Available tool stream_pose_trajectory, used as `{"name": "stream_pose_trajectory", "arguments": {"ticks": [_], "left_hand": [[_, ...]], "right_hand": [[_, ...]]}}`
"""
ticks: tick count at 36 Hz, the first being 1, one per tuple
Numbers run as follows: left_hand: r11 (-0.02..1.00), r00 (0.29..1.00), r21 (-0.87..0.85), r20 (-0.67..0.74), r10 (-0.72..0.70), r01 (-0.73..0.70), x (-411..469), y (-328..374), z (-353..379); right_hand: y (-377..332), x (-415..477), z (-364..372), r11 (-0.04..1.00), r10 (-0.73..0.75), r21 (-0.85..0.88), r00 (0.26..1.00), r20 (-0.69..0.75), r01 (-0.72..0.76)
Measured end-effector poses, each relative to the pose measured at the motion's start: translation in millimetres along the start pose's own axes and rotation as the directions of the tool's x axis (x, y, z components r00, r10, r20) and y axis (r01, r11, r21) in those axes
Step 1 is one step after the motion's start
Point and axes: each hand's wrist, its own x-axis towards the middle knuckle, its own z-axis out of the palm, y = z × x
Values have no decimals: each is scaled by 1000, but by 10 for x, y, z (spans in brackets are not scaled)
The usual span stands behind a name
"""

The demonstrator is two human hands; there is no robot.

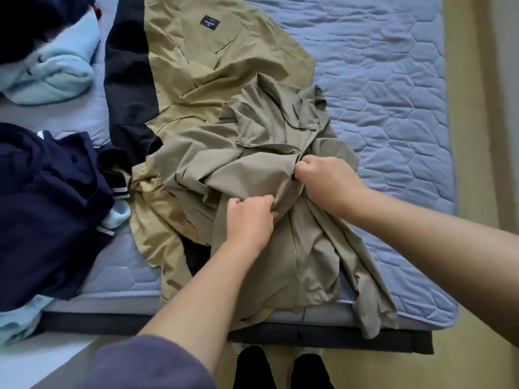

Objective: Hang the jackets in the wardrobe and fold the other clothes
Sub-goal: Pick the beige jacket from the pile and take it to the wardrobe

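A crumpled grey-khaki garment [261, 153] lies bunched on the bed, its lower part draped over the near mattress edge. My left hand [248, 220] grips a fold of its cloth near the middle. Just up and to the right, my right hand [325, 181] pinches the same garment along a dark-edged seam. Under it spreads a tan jacket [213, 51] with a dark label and a black lining along its left side.
The bed's blue quilted cover [393, 80] is bare on the right. A navy garment [47, 192] with striped cuffs lies at the left, and a light blue fleece item [59, 71] at the upper left. My feet stand on the yellowish floor [474, 248].
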Motion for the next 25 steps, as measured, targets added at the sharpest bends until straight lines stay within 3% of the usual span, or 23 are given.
{"name": "stream_pose_trajectory", "arguments": {"ticks": [5,15,18,20,22,25], "left_hand": [[981,986,172,116,-115,94,-84,-434,247],[940,927,318,303,-222,122,-102,-591,294],[939,863,175,372,-342,296,-3,-431,166],[903,838,-46,395,-377,428,180,-274,-16],[854,875,-255,311,-371,453,444,-70,-195],[826,909,-380,178,-376,416,797,286,-387]], "right_hand": [[235,37,28,999,-24,34,987,-159,29],[261,-91,110,997,46,59,992,-118,-40],[248,-172,155,999,45,26,989,-143,-42],[222,-208,207,999,39,12,987,-155,-37],[194,-266,256,999,34,23,982,-187,-30],[59,-382,324,998,-2,54,949,-316,20]]}}
